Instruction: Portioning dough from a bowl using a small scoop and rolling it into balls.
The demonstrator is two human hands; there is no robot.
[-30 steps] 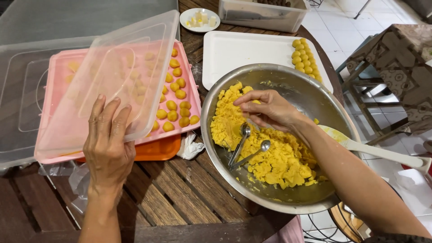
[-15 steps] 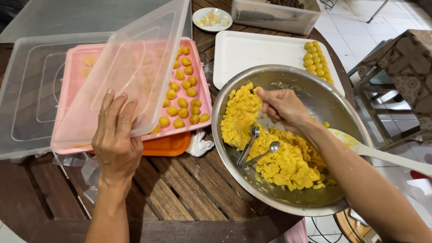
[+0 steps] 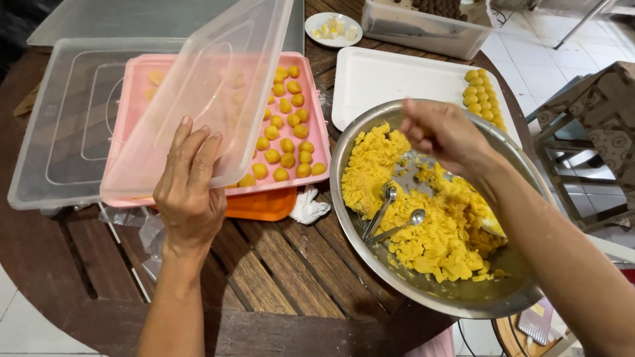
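Change since earlier frames: the lid (image 3: 198, 92) has tipped up steeper over the pink tray (image 3: 311, 142), and the right hand (image 3: 444, 135) has lifted off the dough (image 3: 423, 218) to hang above it.

Far left of the left hand (image 3: 188, 192): clear box (image 3: 46, 132), shallow, see-through, lying flat on the wooden table (image 3: 264, 264).

Left hand: flat and open, fingers spread and pressed against the near edge of the lid, thumb tucked under; it props the lid rather than clasping it.

Lid: clear frosted plastic, rectangular with rounded corners and a raised panel, tilted with its far edge up. Its near edge sits by the tray's front rim, just ahead of the left hand.

Pink tray: under and beyond the left hand, holding rows of small yellow balls (image 3: 284, 142), some seen dimly through the lid. It rests on an orange tray (image 3: 264, 206).

Crumpled white tissue (image 3: 307, 208): between the hands, touching the orange tray's corner.

Bowl (image 3: 370, 264): steel, round, below the right hand, part filled with crumbly yellow dough. Two metal spoons (image 3: 390, 218) lie in it, bowls up, just left of and nearer than the right hand.

Right hand: loosely curled, fingertips drawn together, pointing down; whether it pinches any dough I cannot tell.

White tray (image 3: 390, 82): beyond the right hand, with a column of yellow balls at its right edge.

Small plate (image 3: 334, 28) and a clear tub (image 3: 423, 26): farthest from both hands.
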